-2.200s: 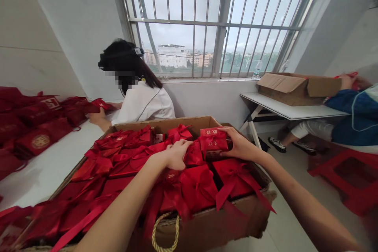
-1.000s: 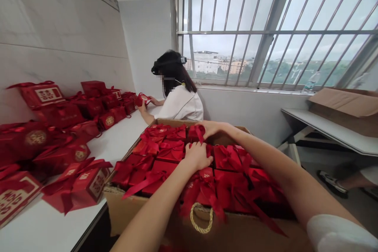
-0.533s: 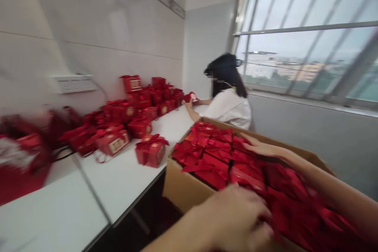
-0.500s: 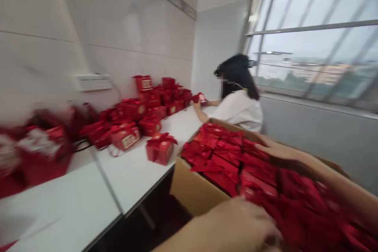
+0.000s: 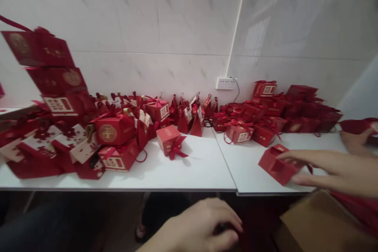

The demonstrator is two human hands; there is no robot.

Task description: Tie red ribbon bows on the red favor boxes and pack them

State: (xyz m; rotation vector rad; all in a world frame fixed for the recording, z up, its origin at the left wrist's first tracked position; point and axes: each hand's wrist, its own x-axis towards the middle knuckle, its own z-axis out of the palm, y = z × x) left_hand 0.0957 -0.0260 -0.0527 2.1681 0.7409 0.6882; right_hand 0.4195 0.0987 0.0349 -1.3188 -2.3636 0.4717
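My right hand (image 5: 333, 169) reaches over the table's right part, its thumb and fingers around the near side of a small red gift box (image 5: 278, 164). That box rests tilted on the white table (image 5: 195, 169). In front of the table edge, low in the view, my left hand (image 5: 206, 224) is curled with thumb and fingers apart, holding nothing. An open cardboard box (image 5: 319, 220) with red items inside stands at the lower right, under my right forearm. Another small red box with a ribbon (image 5: 169, 140) lies alone near the middle of the table.
Stacked red boxes (image 5: 53, 78) rise at the left. Red boxes and bags line the wall, with another pile (image 5: 301, 106) at the right. A power strip (image 5: 226, 83) is on the wall. Another person's hand (image 5: 357, 139) holds something red at the right edge.
The view has swung left, away from the window. My right hand has left the cardboard box and reached the red gift box on the table; my left hand is off the carton's contents.
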